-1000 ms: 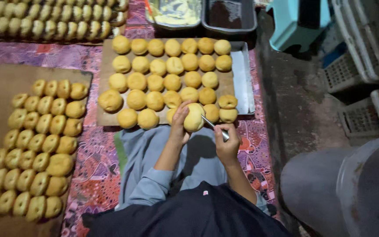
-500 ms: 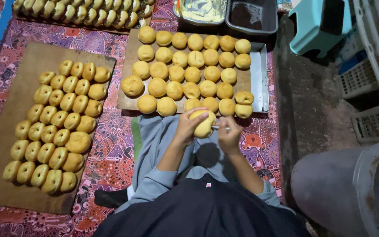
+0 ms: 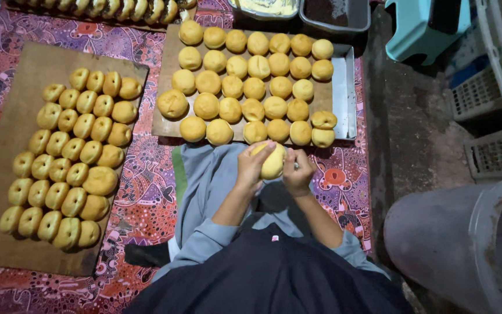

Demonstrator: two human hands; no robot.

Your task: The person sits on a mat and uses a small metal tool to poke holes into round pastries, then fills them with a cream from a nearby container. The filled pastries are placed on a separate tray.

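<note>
Head view, looking straight down: left hand (image 3: 255, 164) cupped around a yellow bun (image 3: 273, 163), held over the lap just below the near edge of the metal tray (image 3: 348, 87). Right hand (image 3: 297, 172) clenched on a small tool (image 3: 296, 166), only a sliver of metal visible, tip pressed at the bun's right side; blade or spoon, cannot tell. On the tray, rows of round buns (image 3: 245, 81) packed close, nearly touching. Left of the tray, a wooden board (image 3: 7, 110) with tighter rows of slit buns (image 3: 68, 157), all resting on a patterned floor mat (image 3: 146, 192). Beyond the tray's far edge, two containers (image 3: 335, 14), partly out of frame. Right of the tray, bare concrete, plastic crates (image 3: 483, 87) and a grey barrel (image 3: 466, 244). Likely risks: too deep a push with the tool, tearing the soft bun or reaching the left palm behind it; a loose grip, dropping the bun onto the lap. Little free room on the tray, hardly a gap in its near row; open room mostly over the lap and on the mat between tray and board.
</note>
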